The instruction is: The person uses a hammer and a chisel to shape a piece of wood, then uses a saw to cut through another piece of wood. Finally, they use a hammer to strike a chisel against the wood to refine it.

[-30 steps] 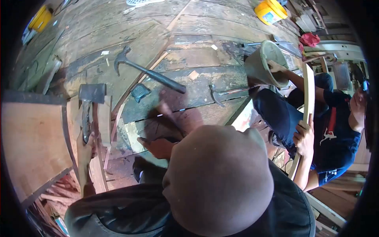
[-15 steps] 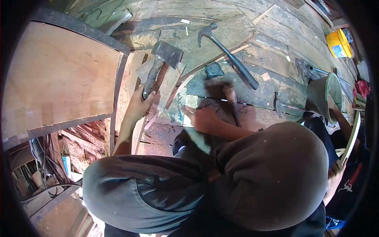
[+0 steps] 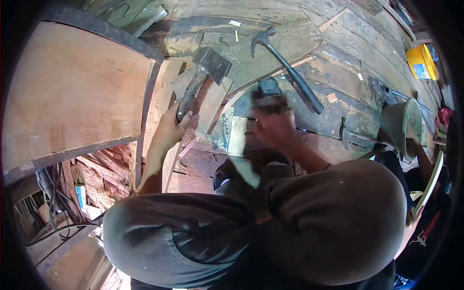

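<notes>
Hammer [image 3: 197, 83] in the left hand [image 3: 170, 129], its head pointing away from the person, above some wood offcuts [image 3: 211, 104] beside a panel [image 3: 82, 77]; I cannot tell from here whether it touches them. The left fingers are wrapped about the lower handle. The right hand [image 3: 275, 126] is blurred just short of the tape [image 3: 269, 86]; whether its fingers are wide, narrow or holding something, I cannot tell, nor whether the dark patch [image 3: 270, 103] at them is shadow or object. Sound handling, I judge, calls for a firm but unstrained left grip, the heavy head kept level, and the right hand well clear of its face.

Materials: the head is a blocky, dull grey metal mass; the handle is dark and slightly curved. The offcuts are pale, straight-edged and raw, the panel smooth and tan within a dark frame. A claw hammer [image 3: 296, 77], slim and dark, lies on the floor [image 3: 203, 24], whose worn planks show stains and gaps. Rough, reddish scraps [image 3: 101, 176] heap below the panel
</notes>
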A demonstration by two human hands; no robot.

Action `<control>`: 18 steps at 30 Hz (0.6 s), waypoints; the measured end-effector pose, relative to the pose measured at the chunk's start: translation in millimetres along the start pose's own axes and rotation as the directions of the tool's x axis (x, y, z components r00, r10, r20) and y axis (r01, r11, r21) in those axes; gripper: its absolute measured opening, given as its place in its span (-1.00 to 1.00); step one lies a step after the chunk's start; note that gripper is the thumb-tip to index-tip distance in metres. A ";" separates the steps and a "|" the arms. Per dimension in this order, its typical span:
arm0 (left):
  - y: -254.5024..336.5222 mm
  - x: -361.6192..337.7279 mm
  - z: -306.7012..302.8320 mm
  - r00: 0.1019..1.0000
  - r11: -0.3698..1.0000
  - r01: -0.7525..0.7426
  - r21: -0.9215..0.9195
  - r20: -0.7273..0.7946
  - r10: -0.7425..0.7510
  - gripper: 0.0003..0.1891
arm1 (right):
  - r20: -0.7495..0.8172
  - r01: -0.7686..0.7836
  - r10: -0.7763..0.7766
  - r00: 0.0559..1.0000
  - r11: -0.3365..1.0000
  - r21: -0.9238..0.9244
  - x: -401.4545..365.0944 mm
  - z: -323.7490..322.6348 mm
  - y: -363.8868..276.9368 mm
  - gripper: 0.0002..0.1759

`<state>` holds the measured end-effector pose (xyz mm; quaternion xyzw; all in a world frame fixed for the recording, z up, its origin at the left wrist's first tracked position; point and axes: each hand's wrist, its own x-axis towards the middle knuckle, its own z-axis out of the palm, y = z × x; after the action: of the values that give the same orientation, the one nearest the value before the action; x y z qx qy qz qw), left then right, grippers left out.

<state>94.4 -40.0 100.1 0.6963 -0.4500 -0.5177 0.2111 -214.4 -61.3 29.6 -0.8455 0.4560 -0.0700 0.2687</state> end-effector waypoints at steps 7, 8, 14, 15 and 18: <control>-3.2 -18.5 -29.1 0.953 0.920 -0.246 0.304 -0.099 0.287 -0.55 | -0.265 -0.096 0.103 0.959 0.995 0.037 -6.3 -41.3 67.7 -0.56; -4.6 -21.8 -28.3 0.953 0.922 -0.238 0.305 -0.110 0.282 -0.55 | -0.164 -0.105 0.128 0.978 0.984 0.142 -7.8 -30.6 62.4 -0.58; -1.5 -37.6 -28.3 0.979 1.000 -0.010 -0.008 -0.206 0.008 -0.56 | 0.244 -0.234 0.079 0.967 0.663 0.711 9.6 52.3 4.1 -0.42; -0.7 -40.1 -30.2 0.977 1.000 -0.008 -0.001 -0.211 0.008 -0.56 | 0.239 -0.230 0.087 0.967 0.697 0.680 16.0 51.4 -6.7 -0.36; -1.1 -49.4 -35.0 0.962 0.985 0.118 -0.122 -0.232 -0.144 -0.53 | 0.317 -0.261 0.090 0.944 0.793 0.550 31.9 60.8 -14.1 -0.21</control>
<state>123.8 -3.8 138.6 0.7697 -0.3456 -0.4660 0.2663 -163.7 -57.2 -18.5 -0.6765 0.4476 -0.0635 0.5814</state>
